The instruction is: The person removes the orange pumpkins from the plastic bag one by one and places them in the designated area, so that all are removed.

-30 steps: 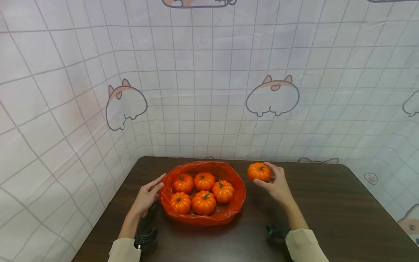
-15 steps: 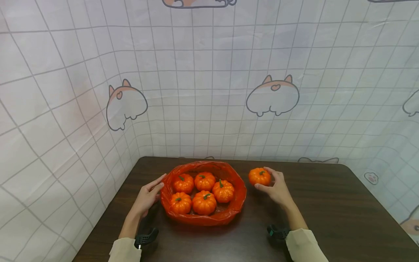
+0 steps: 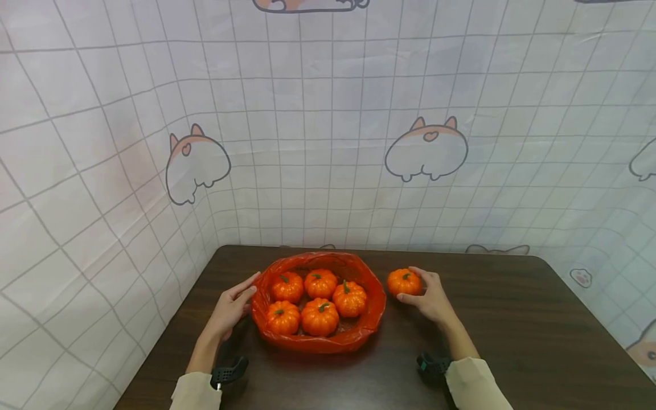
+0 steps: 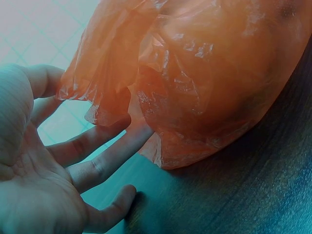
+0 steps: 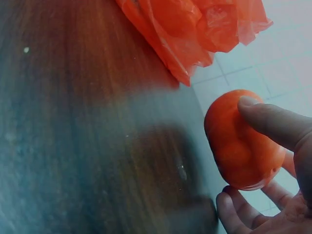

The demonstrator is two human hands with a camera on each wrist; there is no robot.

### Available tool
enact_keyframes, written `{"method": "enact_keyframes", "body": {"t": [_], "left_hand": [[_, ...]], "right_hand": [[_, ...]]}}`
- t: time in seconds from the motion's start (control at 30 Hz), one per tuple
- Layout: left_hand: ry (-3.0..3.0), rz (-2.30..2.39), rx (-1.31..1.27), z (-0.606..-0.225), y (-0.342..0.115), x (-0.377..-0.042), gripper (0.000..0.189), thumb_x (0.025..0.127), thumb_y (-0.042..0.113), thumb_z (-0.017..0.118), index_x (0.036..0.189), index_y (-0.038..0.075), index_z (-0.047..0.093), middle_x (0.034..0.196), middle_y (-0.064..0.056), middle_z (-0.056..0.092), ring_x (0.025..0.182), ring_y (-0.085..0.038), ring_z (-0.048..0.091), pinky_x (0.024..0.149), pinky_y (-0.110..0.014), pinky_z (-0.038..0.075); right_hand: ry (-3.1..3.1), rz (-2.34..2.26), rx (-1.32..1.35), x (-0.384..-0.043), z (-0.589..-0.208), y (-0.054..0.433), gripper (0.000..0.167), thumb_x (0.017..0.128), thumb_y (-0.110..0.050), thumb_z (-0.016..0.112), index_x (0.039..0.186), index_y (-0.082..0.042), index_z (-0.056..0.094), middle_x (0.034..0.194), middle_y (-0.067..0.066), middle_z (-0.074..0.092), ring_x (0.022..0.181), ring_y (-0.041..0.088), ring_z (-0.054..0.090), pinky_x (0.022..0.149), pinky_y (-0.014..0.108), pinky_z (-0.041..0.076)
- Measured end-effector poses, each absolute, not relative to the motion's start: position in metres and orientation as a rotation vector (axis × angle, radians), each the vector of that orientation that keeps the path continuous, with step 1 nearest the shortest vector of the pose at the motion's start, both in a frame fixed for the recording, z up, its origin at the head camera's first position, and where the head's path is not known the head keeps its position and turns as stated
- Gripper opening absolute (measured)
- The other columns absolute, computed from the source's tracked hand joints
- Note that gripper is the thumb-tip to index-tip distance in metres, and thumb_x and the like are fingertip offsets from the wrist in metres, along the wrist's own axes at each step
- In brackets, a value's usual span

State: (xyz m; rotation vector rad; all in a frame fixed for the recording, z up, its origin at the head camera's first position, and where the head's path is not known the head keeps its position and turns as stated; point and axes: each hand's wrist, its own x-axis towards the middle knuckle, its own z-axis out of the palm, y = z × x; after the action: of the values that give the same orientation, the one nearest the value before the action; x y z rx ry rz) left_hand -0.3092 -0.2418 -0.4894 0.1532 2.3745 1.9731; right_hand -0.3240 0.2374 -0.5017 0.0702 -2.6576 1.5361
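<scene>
A red plastic bag (image 3: 328, 343) stands with its mouth spread wide on the dark wooden table. Inside it sit several small orange pumpkins (image 3: 319, 317) with green stems. My left hand (image 3: 229, 313) holds the bag's left rim; in the left wrist view some fingers (image 4: 109, 163) reach against the bag's side. To the right of the bag, my right hand (image 3: 433, 297) grips another small pumpkin (image 3: 404, 283) between thumb and fingers. The right wrist view shows the thumb across this pumpkin (image 5: 241, 141). Whether it touches the table, I cannot tell.
The dark wooden table (image 3: 512, 319) extends to the right and in front of the bag. A white gridded cloth (image 3: 328, 188) with dog drawings hangs behind the table and along its sides. Each wrist wears a black band (image 3: 228, 373).
My right hand has come lower and slightly closer to me with the pumpkin in it. The left hand, the bag and the pumpkins inside have stayed in place.
</scene>
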Motion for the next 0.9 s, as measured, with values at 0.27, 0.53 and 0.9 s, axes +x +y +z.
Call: {"method": "enact_keyframes", "body": {"t": [0.27,0.53,0.9], "left_hand": [[2.370,1.976,0.154,-0.4908,-0.2423,-0.3098,0.048,0.109,0.032,0.050,0.156,0.020,0.046,0.160,-0.014,0.044,0.128,-0.032,0.063,0.101,-0.041,0.056],[2.370,1.976,0.155,-0.4889,-0.2424,-0.3096,0.048,0.109,0.031,0.050,0.156,0.019,0.046,0.159,-0.015,0.045,0.127,-0.033,0.064,0.101,-0.042,0.056],[2.351,1.971,0.128,-0.4871,-0.2414,-0.3109,0.047,0.109,0.030,0.050,0.155,0.020,0.047,0.160,-0.015,0.044,0.123,-0.033,0.066,0.103,-0.047,0.054]], "right_hand": [[-2.706,1.521,0.084,-0.3244,-0.5070,0.2370,0.080,0.088,-0.025,0.082,0.155,-0.009,0.041,0.151,0.025,0.030,0.130,0.048,0.046,0.110,0.063,0.043],[-2.700,1.556,0.074,-0.3245,-0.5065,0.2362,0.081,0.088,-0.024,0.082,0.156,-0.010,0.040,0.148,0.024,0.033,0.130,0.048,0.048,0.108,0.061,0.045],[-2.699,1.581,0.044,-0.3255,-0.5077,0.2347,0.081,0.089,-0.024,0.081,0.156,-0.012,0.038,0.150,0.024,0.031,0.128,0.047,0.049,0.107,0.059,0.046]]}}
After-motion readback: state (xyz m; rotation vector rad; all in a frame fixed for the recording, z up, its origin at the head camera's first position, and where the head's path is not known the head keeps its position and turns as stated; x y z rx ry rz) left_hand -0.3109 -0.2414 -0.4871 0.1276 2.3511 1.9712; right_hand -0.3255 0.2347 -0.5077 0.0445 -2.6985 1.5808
